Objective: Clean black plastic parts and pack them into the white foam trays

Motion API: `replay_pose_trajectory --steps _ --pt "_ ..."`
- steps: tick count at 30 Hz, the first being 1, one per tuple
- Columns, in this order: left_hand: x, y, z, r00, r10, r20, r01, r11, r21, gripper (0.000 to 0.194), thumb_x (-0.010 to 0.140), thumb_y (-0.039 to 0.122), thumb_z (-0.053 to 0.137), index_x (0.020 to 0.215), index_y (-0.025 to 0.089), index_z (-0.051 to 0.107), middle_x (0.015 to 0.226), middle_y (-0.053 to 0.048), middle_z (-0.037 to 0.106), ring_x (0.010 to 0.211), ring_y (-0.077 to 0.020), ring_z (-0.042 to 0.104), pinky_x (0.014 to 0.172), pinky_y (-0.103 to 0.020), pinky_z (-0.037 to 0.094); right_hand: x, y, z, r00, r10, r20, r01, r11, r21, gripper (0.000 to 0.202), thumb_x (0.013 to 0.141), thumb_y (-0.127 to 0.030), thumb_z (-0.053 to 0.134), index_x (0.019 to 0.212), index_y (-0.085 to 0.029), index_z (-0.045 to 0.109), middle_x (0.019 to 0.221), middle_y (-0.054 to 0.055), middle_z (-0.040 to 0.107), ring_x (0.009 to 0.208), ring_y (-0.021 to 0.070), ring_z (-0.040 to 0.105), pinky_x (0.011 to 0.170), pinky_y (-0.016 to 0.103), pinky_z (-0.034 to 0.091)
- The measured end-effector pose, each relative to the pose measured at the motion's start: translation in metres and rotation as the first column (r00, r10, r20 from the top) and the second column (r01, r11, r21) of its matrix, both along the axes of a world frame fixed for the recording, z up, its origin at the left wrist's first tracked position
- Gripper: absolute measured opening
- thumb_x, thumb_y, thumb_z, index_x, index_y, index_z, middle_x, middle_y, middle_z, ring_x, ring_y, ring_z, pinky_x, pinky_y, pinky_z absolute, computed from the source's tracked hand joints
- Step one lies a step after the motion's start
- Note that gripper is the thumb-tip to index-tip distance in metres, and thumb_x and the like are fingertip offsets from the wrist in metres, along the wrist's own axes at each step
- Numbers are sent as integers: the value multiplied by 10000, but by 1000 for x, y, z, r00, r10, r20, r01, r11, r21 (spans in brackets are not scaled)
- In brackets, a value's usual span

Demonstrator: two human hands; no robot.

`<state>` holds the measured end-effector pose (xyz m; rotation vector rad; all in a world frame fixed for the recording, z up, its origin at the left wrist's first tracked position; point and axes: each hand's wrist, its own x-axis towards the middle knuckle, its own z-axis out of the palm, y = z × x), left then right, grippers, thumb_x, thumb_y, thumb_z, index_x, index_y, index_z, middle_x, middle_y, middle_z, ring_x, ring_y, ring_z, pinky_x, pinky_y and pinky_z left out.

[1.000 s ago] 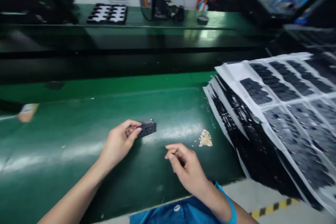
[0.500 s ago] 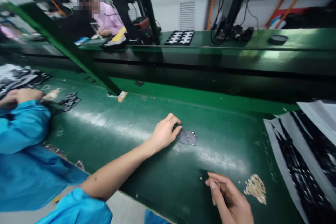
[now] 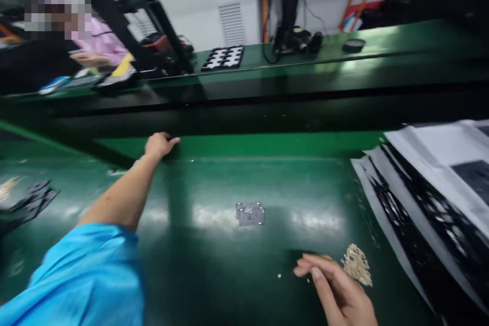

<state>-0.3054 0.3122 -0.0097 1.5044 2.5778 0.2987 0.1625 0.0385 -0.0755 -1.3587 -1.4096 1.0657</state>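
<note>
My left hand (image 3: 158,146) reaches out to the bright green strip at the far side of the bench. Its thumb stands apart, while the other fingers curl over a small dark item, only partly visible. Near the lower right, my right hand (image 3: 338,288) has its thumb and fingers drawn together; whatever may be between them is too small to tell. A flat grey part (image 3: 250,214) with shiny edges lies on the green bench (image 3: 214,265) between the hands. Just beyond my right hand is a pile of small beige pieces (image 3: 357,265).
Stacked white sheets with black parts (image 3: 405,224) cover the right side. Dark parts (image 3: 36,198) lie at the far left. A green beam (image 3: 76,142) slants down on the left. Across the raised ledge are a black-and-white tray (image 3: 223,57) and a person in pink (image 3: 101,41).
My left hand has left the grey part and stretched forward and left to the green strip. My right hand has barely moved. The view has turned right, and the neighbour's blue sleeves are out of sight.
</note>
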Motion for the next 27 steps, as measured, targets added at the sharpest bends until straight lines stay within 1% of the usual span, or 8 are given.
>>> replay_pose_trajectory --steps 7,10,12,15,17,19,22,27 --pt "27 4 26 998 -40 49 35 995 88 480 975 191 635 582 208 360 458 99 179 539 -129 385 751 -232 394 0 1 11 995 28 92 -43 984 170 370 1079 -156 428 1173 -271 767 1331 124 737 1254 252 723 1007 370 637" --pt "67 -17 38 987 -82 139 52 977 209 414 1089 221 429 677 207 402 451 88 283 566 -144 505 739 -255 450 3 -6 11 994 -15 104 -5 981 193 318 1060 -148 491 1169 -275 762 1329 129 711 1241 257 717 967 361 641" --pt "106 -47 37 950 -192 246 135 963 231 406 1130 318 340 789 172 505 532 43 532 589 -143 604 673 -237 477 3 -7 13 996 -44 79 27 979 203 263 1046 -152 548 1147 -271 759 1255 121 722 1166 253 734 924 352 642" --pt "175 -110 24 824 -371 428 305 927 217 453 1120 472 348 868 176 581 588 9 664 511 -127 628 568 -218 478 1 -4 20 998 -55 32 48 978 201 208 1037 -168 591 1151 -258 742 1137 99 729 1047 238 742 864 345 633" --pt "212 -153 14 574 -553 604 493 822 284 465 1105 516 388 833 192 579 529 22 620 470 -122 591 539 -220 451 -2 -2 27 999 -43 34 35 979 201 200 1034 -188 610 1189 -244 723 1097 90 724 963 224 741 821 342 632" --pt "234 -184 7 438 -601 669 571 761 310 408 1108 484 399 886 195 584 563 36 619 479 -113 593 561 -221 457 -7 -4 30 995 -16 98 -6 976 218 228 1033 -194 614 1240 -232 703 1123 98 724 961 225 740 840 362 637" --pt "237 -204 1 378 -572 728 541 775 328 299 1108 432 422 996 192 561 694 27 668 532 -101 621 595 -220 478 -19 -13 22 944 118 307 -206 940 272 296 1048 -158 561 1309 -213 689 1302 143 717 1205 278 703 1029 461 605" --pt "221 -212 -1 354 -490 797 437 840 322 267 1085 435 502 1012 181 542 742 11 683 556 -94 607 563 -212 460 -32 -25 -9 613 384 690 -663 725 186 451 1045 -146 519 1489 -113 588 1574 170 588 1493 358 515 1225 665 422"
